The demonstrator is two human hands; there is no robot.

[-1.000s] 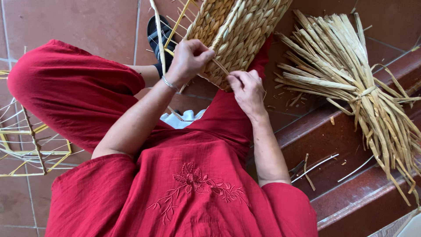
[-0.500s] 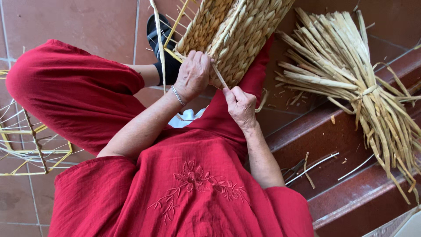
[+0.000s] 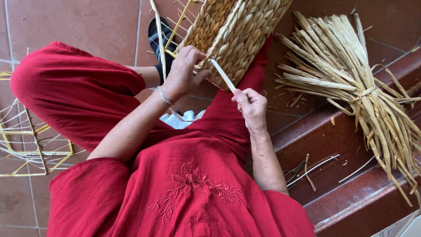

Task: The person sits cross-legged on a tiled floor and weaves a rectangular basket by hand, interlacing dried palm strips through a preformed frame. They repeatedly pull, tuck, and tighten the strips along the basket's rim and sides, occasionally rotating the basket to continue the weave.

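Head view: pale flat straw strip (image 3: 222,74) is running taut from the tan woven straw basket (image 3: 239,35) down to the right hand (image 3: 250,105), which is pinching its lower end in a closed grip. Left hand (image 3: 184,72) is pressing on the basket's weave just beside the strip's upper end, fingers curled, wrist bent back, silver bangle (image 3: 163,95) on it. Risk, as judged: strip is looking thin, so a hard pull may be snapping it or dragging it out of the weave; basket may be tipping if the left hand is slackening. Right of the right hand, a tied bundle of dry straw stalks (image 3: 351,79) is lying on the red-brown step (image 3: 333,140). Left of the left forearm, a yellow wire frame (image 3: 26,140) is standing.
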